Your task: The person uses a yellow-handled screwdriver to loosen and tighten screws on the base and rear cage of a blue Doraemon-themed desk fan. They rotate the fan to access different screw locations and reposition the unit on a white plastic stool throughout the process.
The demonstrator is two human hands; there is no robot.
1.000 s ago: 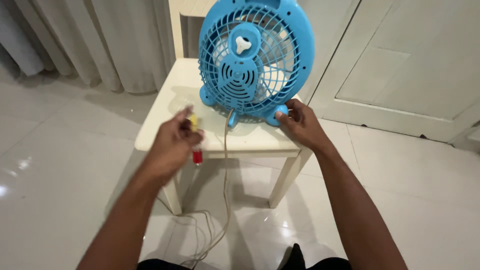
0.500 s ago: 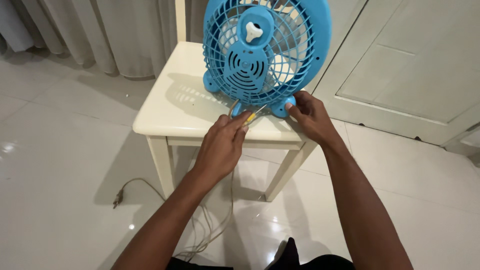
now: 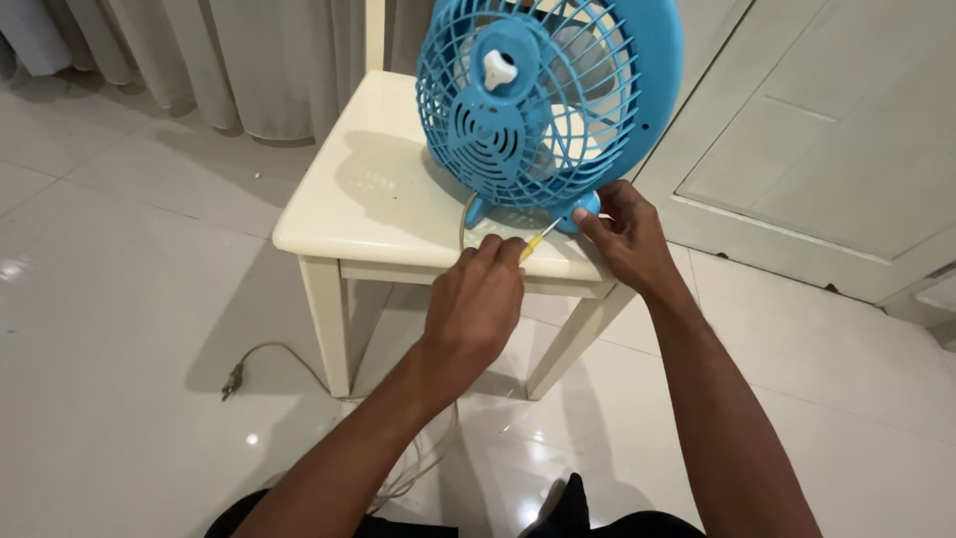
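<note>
Item: round blue plastic desk fan [image 3: 546, 105], standing upright on cream wooden stool [image 3: 368, 194].

L hand [image 3: 483, 299]: fingers closed, gripping small yellow-handled screwdriver [image 3: 536, 241], tip pointing at fan's lower-right foot.

R hand [image 3: 625, 237]: fingers curled, pinching that foot, steadying it.

Step, prob.: working a screw at grille's base. Next move needs tip seated squarely w/ fan held firm.

Also: grey power cord w/ plug [image 3: 239, 374] lying on white tile floor [image 3: 110, 299].

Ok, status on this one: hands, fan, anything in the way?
Left hand gripping yellow-handled screwdriver, tip at fan base. Right hand steadying blue fan on cream stool. Nothing blocking.
</note>
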